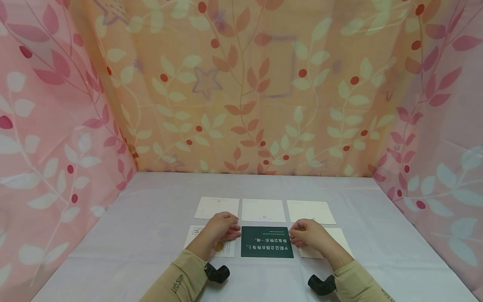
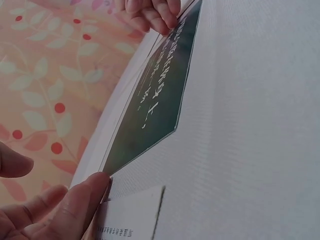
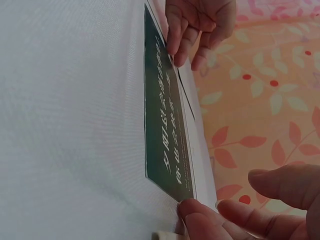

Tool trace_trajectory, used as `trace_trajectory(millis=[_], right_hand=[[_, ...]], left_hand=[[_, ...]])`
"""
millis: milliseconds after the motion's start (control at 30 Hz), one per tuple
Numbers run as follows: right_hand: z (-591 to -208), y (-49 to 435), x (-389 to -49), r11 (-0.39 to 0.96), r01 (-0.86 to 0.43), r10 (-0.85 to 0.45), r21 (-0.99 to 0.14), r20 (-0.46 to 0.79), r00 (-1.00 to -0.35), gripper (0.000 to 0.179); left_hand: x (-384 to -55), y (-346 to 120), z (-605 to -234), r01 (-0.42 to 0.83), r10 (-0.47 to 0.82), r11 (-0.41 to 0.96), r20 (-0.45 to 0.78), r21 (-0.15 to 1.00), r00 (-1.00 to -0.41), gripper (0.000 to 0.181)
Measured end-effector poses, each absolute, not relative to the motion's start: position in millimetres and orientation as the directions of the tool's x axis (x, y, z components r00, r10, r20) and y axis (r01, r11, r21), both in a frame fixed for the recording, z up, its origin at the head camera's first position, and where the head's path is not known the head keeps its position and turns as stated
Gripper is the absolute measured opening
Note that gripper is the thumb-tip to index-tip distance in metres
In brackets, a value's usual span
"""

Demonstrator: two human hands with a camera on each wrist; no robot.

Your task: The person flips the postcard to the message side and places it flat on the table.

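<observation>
A dark green card [image 1: 267,242] printed with white characters lies flat on the white tabletop, in the middle of the front row. At its left edge, the left hand [image 1: 222,230] touches the upper corner with its fingertips, and in the left wrist view its thumb [image 2: 14,162] stands apart. My right hand [image 1: 310,235] touches the card's right edge; its thumb [image 3: 282,180] is likewise apart from the fingers in the right wrist view. Beneath the left hand lies a white printed card [image 1: 228,251]. A blank cream card [image 1: 339,239] is partly hidden by the right hand.
Behind the hands is a row of three pale cards: left [image 1: 215,208], middle [image 1: 263,209] and right [image 1: 312,212]. White cloth [image 1: 113,247] covers the table. Patterned curtains [image 1: 241,92] enclose the back and sides. Each wrist carries a black device [image 1: 218,273].
</observation>
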State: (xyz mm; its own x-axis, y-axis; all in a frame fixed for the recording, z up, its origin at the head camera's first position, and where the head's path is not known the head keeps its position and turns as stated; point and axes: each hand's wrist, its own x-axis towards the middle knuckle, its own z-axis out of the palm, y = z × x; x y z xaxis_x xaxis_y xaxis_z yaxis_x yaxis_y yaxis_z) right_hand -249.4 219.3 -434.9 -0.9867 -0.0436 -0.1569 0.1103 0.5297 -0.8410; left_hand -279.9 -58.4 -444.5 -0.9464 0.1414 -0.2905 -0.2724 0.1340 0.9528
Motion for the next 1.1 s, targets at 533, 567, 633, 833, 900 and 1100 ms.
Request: trace_trajectory(millis=[533, 567, 633, 833, 900, 1100], right_hand=[[-432.6, 219.6, -247.9, 0.537, 0.123, -0.036, -0.834, -0.168, -0.985, 0.01], [-432.6, 219.7, -247.8, 0.538, 0.124, -0.036, -0.834, -0.169, -0.985, 0.01], [-432.8, 219.9, -247.7, 0.538, 0.126, -0.035, -0.833, -0.171, -0.985, 0.01], [-433.3, 219.8, -247.7, 0.539, 0.126, -0.036, -0.833, -0.172, -0.985, 0.01], [-432.8, 219.5, -247.5, 0.539, 0.122, -0.039, -0.833, -0.169, -0.985, 0.009], [-431.6, 218.6, -247.0, 0.538, 0.115, -0.047, -0.835, -0.165, -0.985, 0.008]], left_hand=[[-279.2, -59.2, -444.2, -0.293, 0.17, 0.076, -0.302, 0.953, -0.938, 0.029], [-279.6, -59.4, -444.4, -0.295, 0.172, 0.071, -0.303, 0.953, -0.937, 0.029], [-280.5, -59.6, -444.4, -0.3, 0.173, 0.063, -0.306, 0.952, -0.936, 0.029], [-282.7, -58.9, -444.0, -0.296, 0.183, 0.057, -0.301, 0.954, -0.936, 0.029], [-282.5, -58.6, -443.5, -0.291, 0.189, 0.069, -0.299, 0.954, -0.936, 0.029], [-281.6, -56.9, -445.2, -0.281, 0.178, 0.12, -0.3, 0.952, -0.937, 0.025]])
